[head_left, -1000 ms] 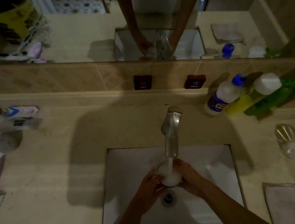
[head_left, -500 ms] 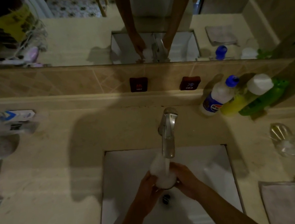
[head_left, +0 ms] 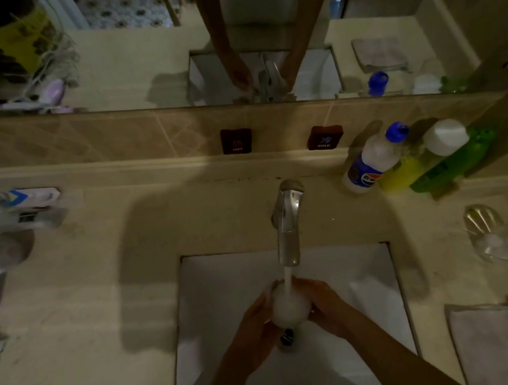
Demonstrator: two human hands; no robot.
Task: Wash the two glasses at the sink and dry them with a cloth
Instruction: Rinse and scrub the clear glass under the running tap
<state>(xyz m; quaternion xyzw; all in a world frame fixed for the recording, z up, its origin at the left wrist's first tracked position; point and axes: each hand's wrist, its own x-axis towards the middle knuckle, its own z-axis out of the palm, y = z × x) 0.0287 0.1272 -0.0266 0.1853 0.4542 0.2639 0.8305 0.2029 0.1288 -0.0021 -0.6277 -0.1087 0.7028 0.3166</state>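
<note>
Over the sink (head_left: 373,273), the left hand (head_left: 256,336) and right hand (head_left: 327,309) wrap a foamy glass (head_left: 290,307), held beneath the tap (head_left: 287,227) so water rinses it; the second glass (head_left: 488,237) lies on the counter rightward, near the cloth (head_left: 493,344), handy for drying.

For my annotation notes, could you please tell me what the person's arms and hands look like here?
Both forearms are bare to the frame's bottom edge, no sleeves visible. The left hand and right hand wear no gloves; any ring, watch or bracelet is too dim to tell.
</note>
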